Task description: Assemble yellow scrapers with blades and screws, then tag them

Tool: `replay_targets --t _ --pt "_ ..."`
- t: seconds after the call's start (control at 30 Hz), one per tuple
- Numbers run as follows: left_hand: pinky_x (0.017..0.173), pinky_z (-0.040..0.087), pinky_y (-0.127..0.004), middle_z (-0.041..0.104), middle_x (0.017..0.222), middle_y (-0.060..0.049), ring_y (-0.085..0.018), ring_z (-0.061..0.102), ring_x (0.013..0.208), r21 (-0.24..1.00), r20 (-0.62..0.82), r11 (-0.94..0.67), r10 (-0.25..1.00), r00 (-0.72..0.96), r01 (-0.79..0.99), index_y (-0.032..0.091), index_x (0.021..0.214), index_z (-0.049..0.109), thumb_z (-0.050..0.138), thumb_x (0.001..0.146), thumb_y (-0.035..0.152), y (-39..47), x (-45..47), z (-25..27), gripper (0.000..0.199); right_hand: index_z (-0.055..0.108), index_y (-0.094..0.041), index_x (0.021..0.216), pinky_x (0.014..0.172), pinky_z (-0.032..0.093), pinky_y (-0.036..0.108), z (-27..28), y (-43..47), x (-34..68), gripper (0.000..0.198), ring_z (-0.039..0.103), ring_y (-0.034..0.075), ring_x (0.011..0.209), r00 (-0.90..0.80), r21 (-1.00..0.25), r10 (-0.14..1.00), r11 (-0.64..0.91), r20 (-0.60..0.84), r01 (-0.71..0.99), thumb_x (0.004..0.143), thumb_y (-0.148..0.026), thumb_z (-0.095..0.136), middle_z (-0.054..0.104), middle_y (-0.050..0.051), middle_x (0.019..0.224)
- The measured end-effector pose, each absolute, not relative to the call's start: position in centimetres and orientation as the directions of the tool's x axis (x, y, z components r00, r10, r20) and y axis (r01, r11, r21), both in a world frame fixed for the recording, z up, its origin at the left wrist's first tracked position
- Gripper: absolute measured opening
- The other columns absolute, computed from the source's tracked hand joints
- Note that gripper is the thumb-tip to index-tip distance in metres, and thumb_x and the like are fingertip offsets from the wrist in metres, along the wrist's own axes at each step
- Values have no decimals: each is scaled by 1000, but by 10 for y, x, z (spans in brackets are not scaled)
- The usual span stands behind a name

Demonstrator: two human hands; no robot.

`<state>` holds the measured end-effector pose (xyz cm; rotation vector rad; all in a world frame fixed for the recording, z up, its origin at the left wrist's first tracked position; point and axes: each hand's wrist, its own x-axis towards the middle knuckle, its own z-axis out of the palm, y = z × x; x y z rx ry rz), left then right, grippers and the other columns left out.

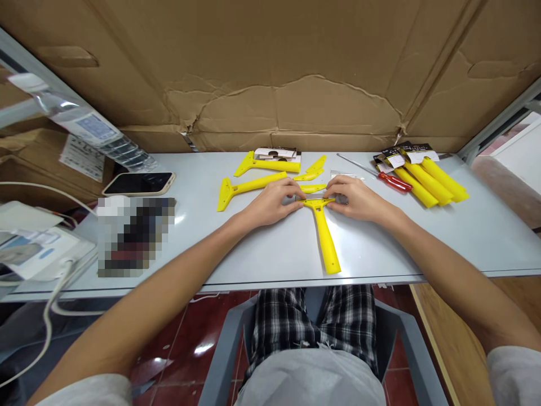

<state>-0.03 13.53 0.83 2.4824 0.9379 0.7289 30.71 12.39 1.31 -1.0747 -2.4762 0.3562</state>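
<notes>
A yellow scraper [324, 237] lies in front of me with its handle toward the table's front edge. A thin metal blade [314, 196] runs along its wide head. My left hand [273, 202] pinches the left end of the head and blade between thumb and fingers. At the right end, my right hand [354, 197] is closed in the same way. Just beyond the blade is a loose yellow head piece [313, 189], with more yellow pieces [316, 164] behind it. Two other yellow scrapers, one near [249, 185] and one farther back [270, 164], lie to the left.
At the right are a red-handled screwdriver [395, 181] and several yellow scrapers with black card labels [431, 180]. On the left are a phone [139, 184], a water bottle [95, 127], a blurred-out item [137, 239] and white cables [51, 316]. A cardboard wall [296, 62] closes off the back.
</notes>
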Motion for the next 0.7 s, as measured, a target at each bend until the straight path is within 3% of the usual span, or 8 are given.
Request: replay_targets --t 0.43,0.7 --pt "109 57 -46 78 123 -8 -27 73 117 501 344 -711 686 641 493 25 109 86 74 105 33 135 0 9 15 85 -18 113 105 54 36 12 124 307 27 68 21 116 -617 -386 728 684 300 619 99 -37 72 71 12 128" --pt "98 59 -43 78 117 -7 -25 73 104 523 337 -690 706 622 500 24 108 81 76 102 34 135 -1 9 12 84 -20 118 103 55 35 17 124 311 30 68 20 117 -601 -389 719 694 348 605 98 -40 73 71 11 129"
